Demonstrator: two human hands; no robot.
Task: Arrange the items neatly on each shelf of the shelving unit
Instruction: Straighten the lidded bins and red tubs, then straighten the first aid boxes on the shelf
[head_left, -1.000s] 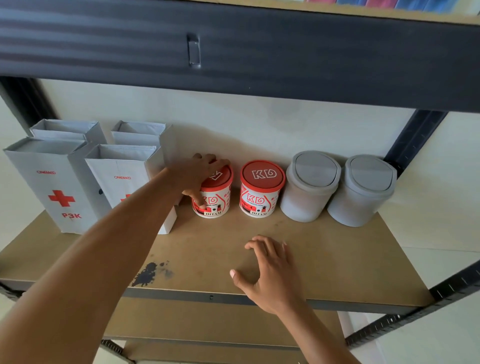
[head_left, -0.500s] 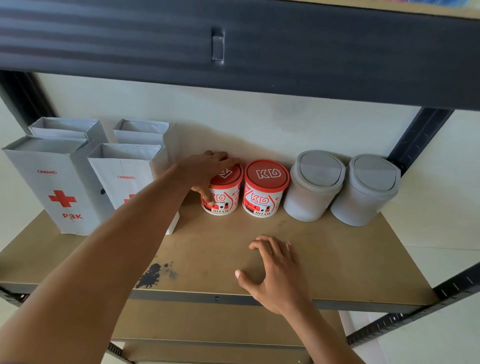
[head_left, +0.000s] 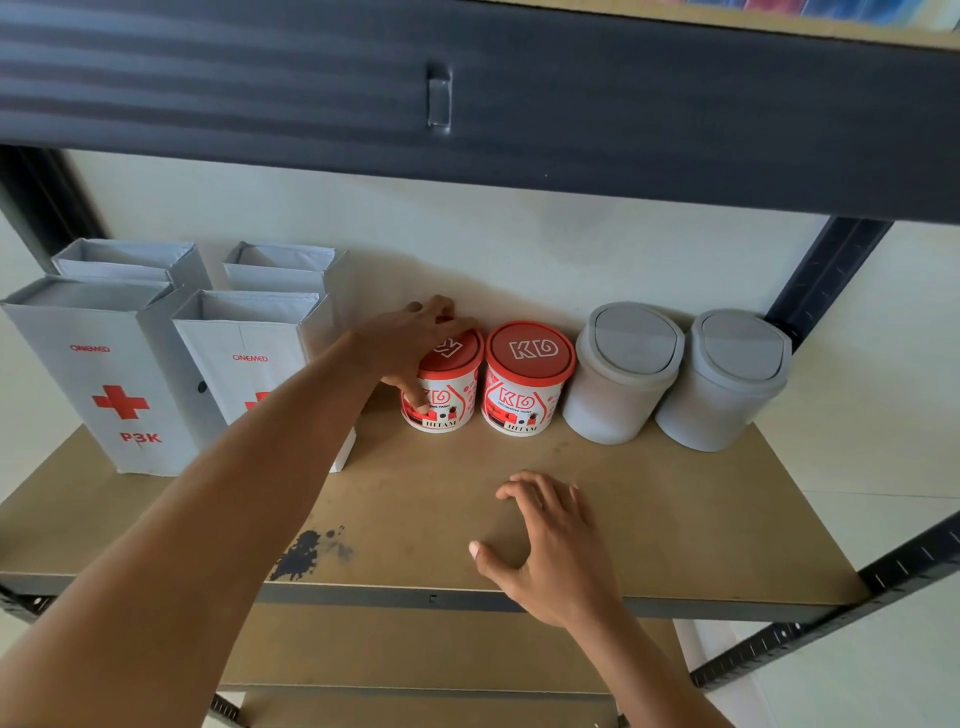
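Straight ahead of me stands a plain cream wall (head_left: 467, 234), matte, with soft grey shadows lying low along it. Off to my right shows a paler surface (head_left: 893, 545), crossed by one thin seam line (head_left: 883, 494). Whether that surface is floor or wall I cannot tell.

View: head, one wide-angle camera worn by the person.
Facing: forward and down onto a shelf board (head_left: 675, 519), with the wall (head_left: 467, 249) behind it.
Nearness: close; the board spans the frame's width.
Top edge: dark beam (head_left: 623, 104) of the shelf above.
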